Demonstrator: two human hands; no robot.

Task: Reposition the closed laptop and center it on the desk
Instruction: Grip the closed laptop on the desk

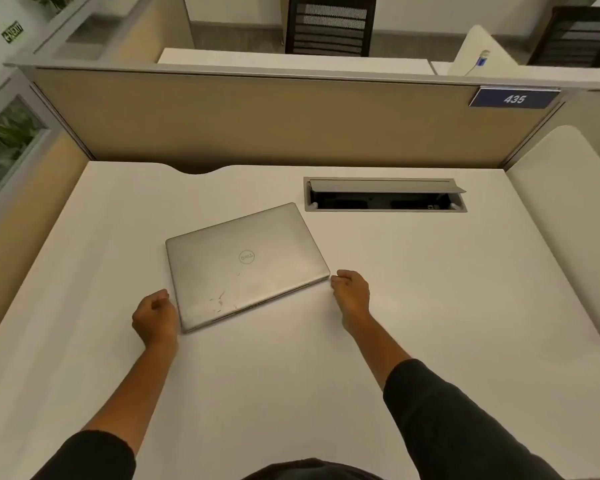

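Note:
A closed silver laptop (pixel 245 266) lies flat on the white desk (pixel 413 306), left of the middle and turned at an angle, its right side farther back. My left hand (pixel 156 317) sits against the laptop's left edge by the near left corner, fingers curled. My right hand (pixel 350 294) touches the near right corner with thumb and fingertips curled onto it. No fingers lie on top of the lid.
An open cable box (pixel 385 195) with a raised flap is sunk into the desk behind and right of the laptop. A tan partition (pixel 257 123) closes the back, with a "435" plate (pixel 515 98). Side panels stand at the left and right.

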